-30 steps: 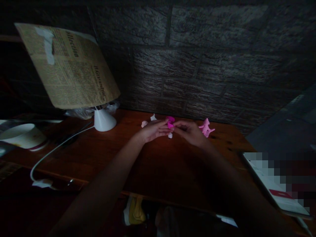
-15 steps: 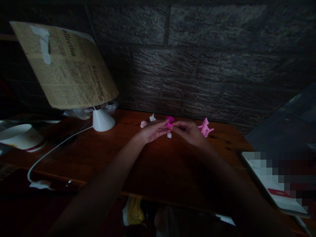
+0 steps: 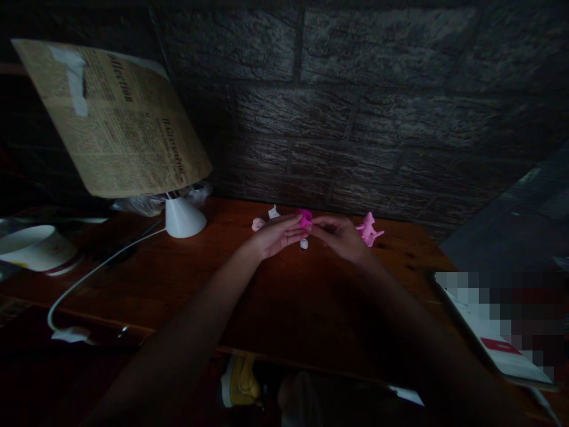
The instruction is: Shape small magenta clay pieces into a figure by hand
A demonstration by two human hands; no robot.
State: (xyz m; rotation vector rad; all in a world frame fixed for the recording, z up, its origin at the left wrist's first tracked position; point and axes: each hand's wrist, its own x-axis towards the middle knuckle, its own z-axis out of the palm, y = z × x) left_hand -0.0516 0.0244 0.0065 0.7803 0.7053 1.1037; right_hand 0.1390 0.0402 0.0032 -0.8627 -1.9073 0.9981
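My left hand (image 3: 276, 234) and my right hand (image 3: 340, 236) meet fingertip to fingertip over the far part of a wooden table (image 3: 284, 296). Both pinch a small bright magenta lump (image 3: 304, 220) between them. A tiny white piece (image 3: 304, 244) lies on the table just below the fingers. To the right of my right hand stands a pale pink figure (image 3: 369, 229). Two small whitish bits (image 3: 258, 223) (image 3: 274, 212) lie behind my left hand.
A white lamp base (image 3: 184, 217) with a newspaper shade (image 3: 111, 121) stands at the left, its white cable (image 3: 89, 279) trailing forward. A white bowl (image 3: 38, 246) sits far left. A book (image 3: 498, 338) lies at the right edge. A brick wall (image 3: 377, 107) backs the table.
Both hands stay together on the magenta lump with only slight finger movement. The view has shifted a little.
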